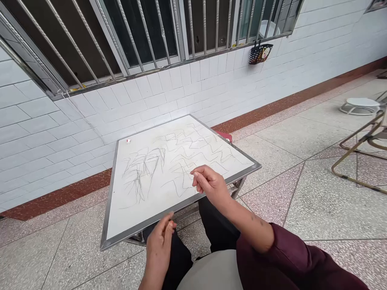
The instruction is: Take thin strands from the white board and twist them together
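Thin dark strands (pixel 138 176) lie spread across the white tabletop (pixel 127 219) in the head view, the right hand (pixel 209 183) pinched narrow over its near side, the left hand (pixel 160 243) curled narrow by the edge, though whether either grips anything I cannot tell.

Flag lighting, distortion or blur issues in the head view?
Head view: soft light, no hard shadows on the tabletop; wide-angle distortion tilts the window frame; no obvious motion blur on the right hand; orange-red speck at the left hand too small to identify.
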Tool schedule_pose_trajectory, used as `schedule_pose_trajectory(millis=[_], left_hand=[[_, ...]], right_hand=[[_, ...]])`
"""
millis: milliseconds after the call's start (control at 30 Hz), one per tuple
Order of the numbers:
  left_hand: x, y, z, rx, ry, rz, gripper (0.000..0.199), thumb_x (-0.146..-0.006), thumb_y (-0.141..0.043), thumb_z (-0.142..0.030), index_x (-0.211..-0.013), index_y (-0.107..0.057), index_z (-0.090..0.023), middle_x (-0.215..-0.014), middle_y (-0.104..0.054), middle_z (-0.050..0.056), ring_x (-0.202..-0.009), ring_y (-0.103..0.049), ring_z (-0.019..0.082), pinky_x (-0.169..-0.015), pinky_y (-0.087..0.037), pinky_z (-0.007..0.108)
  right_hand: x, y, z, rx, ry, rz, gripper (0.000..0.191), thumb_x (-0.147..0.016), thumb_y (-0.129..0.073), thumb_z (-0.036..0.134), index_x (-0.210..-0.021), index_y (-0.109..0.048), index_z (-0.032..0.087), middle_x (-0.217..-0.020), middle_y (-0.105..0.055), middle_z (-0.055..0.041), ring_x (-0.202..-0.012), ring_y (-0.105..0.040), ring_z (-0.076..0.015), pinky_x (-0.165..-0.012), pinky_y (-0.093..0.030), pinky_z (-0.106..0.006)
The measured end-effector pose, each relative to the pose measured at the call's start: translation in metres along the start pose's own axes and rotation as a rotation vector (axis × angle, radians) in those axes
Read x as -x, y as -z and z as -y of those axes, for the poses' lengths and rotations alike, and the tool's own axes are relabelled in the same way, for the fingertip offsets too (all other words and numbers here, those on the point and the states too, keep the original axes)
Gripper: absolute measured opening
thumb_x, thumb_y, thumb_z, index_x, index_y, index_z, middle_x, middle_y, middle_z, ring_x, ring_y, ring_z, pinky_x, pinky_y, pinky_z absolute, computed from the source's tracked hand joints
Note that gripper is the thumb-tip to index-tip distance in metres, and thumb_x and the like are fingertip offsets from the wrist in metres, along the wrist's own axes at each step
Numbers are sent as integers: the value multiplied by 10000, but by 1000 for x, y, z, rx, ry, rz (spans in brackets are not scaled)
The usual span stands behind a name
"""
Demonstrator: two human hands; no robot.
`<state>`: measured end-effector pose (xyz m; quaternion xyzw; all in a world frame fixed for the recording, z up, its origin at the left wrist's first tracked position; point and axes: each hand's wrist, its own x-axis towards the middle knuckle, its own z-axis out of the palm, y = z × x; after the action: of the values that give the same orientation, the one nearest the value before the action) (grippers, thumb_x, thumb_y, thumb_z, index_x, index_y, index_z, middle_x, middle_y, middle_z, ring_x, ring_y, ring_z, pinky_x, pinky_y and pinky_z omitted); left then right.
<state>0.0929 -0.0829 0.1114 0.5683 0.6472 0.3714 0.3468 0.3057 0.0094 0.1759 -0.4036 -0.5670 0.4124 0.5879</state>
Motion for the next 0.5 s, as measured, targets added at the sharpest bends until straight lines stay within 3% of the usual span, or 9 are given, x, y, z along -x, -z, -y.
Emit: schedule_pose_trajectory(millis=[100,233,367,500], left_hand=[[-10,7,-35,242,-83,-79,471,-816,-665,-488,-1201,-674,-218,-997,-739,78,-924,-673,224,-865,-512,345],[-17,-9,-68,548,-99,-92,446,-801,-723,-406,-1199,-668,-212,-1078,-725,89,-971,-656,207,-839,-522,316],[-24,-22,-74,763,-97,-182,338,-764,-767,-364,-1055,-734,-196,-999,-749,70,-874,-667,181,-799,-524,303],[-28,-21,-74,822,-106,-281,288,-728,-794,-358,-951,-767,-178,-919,-759,62,-844,-679,187,-808,-528,322]], right_hand=[[14,-18,-2,-6,-38,110,180,-933,-504,384,-973,-599,237,-642,-607,43,-478,-531,-106,-483,-451,-226],[26,-33,-2,-9,-39,185,121,-930,-516,339,-1014,-506,254,-631,-609,68,-466,-524,-108,-495,-450,-230],[30,-34,-3,100,-8,219,92,-932,-524,313,-933,-452,255,-672,-651,56,-536,-581,-123,-548,-448,-245],[33,-34,-6,141,64,311,98,-940,-527,297,-1021,-488,258,-853,-716,7,-773,-677,-158,-685,-488,-277]])
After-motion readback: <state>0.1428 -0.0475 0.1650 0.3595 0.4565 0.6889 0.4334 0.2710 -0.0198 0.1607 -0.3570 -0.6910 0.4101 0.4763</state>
